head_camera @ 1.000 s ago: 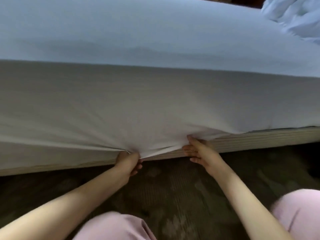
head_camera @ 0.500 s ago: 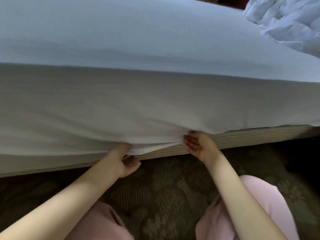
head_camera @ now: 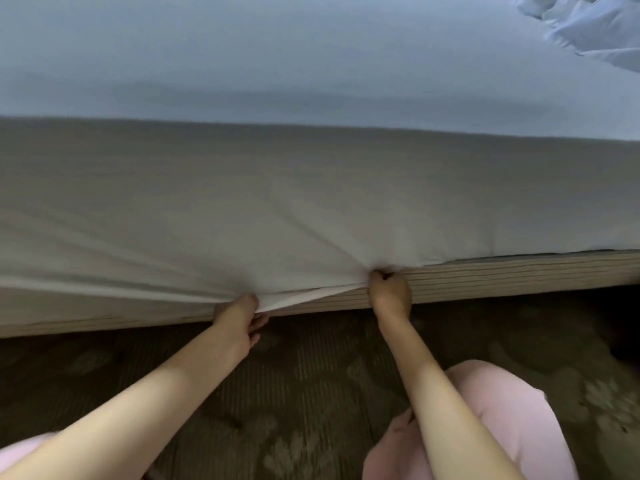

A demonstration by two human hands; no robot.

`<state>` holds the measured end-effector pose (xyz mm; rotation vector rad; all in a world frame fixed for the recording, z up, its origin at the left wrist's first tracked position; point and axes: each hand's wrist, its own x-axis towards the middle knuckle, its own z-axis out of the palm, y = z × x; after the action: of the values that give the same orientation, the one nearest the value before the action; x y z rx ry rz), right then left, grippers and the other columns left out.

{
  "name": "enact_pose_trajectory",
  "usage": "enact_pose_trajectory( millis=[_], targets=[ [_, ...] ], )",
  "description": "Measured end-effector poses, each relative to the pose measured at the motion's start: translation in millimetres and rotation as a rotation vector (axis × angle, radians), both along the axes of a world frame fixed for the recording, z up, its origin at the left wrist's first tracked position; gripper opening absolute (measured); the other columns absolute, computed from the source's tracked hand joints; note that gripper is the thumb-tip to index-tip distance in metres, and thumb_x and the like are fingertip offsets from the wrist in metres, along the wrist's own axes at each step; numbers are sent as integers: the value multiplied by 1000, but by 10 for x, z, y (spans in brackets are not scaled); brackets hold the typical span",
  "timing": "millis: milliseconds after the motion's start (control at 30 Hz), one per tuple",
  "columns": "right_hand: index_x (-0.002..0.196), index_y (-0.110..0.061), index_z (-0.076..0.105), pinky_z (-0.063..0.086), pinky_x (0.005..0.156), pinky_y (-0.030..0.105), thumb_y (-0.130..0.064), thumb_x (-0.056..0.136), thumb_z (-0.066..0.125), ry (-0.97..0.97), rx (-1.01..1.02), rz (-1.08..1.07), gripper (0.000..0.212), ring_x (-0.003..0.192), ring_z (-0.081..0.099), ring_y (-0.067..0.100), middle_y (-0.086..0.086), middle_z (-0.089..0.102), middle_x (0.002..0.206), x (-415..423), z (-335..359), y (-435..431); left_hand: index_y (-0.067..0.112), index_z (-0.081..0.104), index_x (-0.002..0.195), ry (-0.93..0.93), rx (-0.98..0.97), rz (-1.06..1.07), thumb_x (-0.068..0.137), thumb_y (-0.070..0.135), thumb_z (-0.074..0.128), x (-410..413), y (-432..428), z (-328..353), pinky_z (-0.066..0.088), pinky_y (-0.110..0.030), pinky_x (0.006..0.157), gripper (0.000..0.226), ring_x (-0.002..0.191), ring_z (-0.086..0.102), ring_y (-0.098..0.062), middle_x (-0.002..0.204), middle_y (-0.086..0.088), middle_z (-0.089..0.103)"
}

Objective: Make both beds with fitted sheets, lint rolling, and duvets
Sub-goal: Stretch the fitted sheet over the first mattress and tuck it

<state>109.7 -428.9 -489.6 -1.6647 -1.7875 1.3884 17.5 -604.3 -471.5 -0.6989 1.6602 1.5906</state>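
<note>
Fitted sheet (head_camera: 277,202) spans top and near side, hem down at right but bunched loose over the bed base (head_camera: 519,275) at left, left hand (head_camera: 239,320) and right hand (head_camera: 389,289) both gripping the hem, fingers (head_camera: 259,322) curled tight; risk: the stretched hem slips the grip and rides back up.

Two hands (head_camera: 239,320) (head_camera: 390,289), one fitted sheet (head_camera: 311,202), one duvet (head_camera: 588,29).

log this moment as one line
step: tuck fitted sheet | left hand: grips sheet | right hand: grips sheet at bed base | duvet: bunched aside
</note>
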Motion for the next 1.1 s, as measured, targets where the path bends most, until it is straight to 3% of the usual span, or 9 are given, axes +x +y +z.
enact_pose_trajectory(
  millis=[100,267,400,500,567,767,867,967,1100],
  targets=[
    [113,1,56,42,80,32,-27,96,43,-63,-4,4,36,108,55,36,21,58,119,-20,-46,-20,10,46,130,63,-21,-4,96,15,48,-29,33,-22,39,-34,88,34,65,51,-12,82,-3,54],
    [110,4,59,43,80,33,-27,96,43,-42,-40,-2,38,107,56,38,24,59,116,-32,-33,-41,10,46,130,95,6,17,95,13,51,-85,61,-6,38,-38,95,36,64,50,-13,95,-6,55],
    [74,-13,49,47,65,35,-28,92,44,65,-133,-17,24,74,58,30,15,55,86,-41,-58,-17,10,51,97,-38,15,21,96,19,53,-124,20,65,46,-30,70,10,61,48,-14,75,-4,49],
    [79,-12,46,34,46,24,-22,97,39,96,-263,-16,21,54,43,18,8,49,75,-6,9,9,7,44,71,-213,53,10,94,37,54,-96,-100,130,47,-19,37,39,58,44,-15,67,-5,43],
    [76,-12,45,30,44,22,-15,97,35,89,-316,-4,23,52,40,16,7,47,71,-2,44,47,7,45,71,-287,152,-66,97,41,46,-37,-148,206,45,-19,34,43,60,45,-16,67,-7,45],
    [74,-12,45,30,39,16,-12,93,33,91,-378,-43,22,48,39,14,4,46,66,-56,90,67,-7,56,98,-145,473,144,96,4,45,-170,-166,555,51,-39,87,16,95,59,-30,111,-22,58],
    [78,-9,48,40,37,18,-11,95,34,234,-484,-140,23,51,45,15,6,53,68,-42,112,16,-6,53,115,-169,522,271,93,-1,46,-282,-239,567,47,-43,98,23,116,53,-34,124,-23,54],
    [84,0,51,56,70,28,-10,100,37,535,-730,-230,24,71,58,21,14,60,87,1,194,-51,-6,57,103,-186,527,278,92,-2,48,-257,-270,565,48,-40,97,15,116,54,-32,121,-21,56],
    [108,8,54,42,101,42,0,95,46,786,-815,-173,17,101,57,33,25,56,107,43,371,-113,-5,58,98,-148,580,276,89,-4,48,-277,-251,451,46,-39,98,14,112,56,-32,115,-21,58]
  ],
)
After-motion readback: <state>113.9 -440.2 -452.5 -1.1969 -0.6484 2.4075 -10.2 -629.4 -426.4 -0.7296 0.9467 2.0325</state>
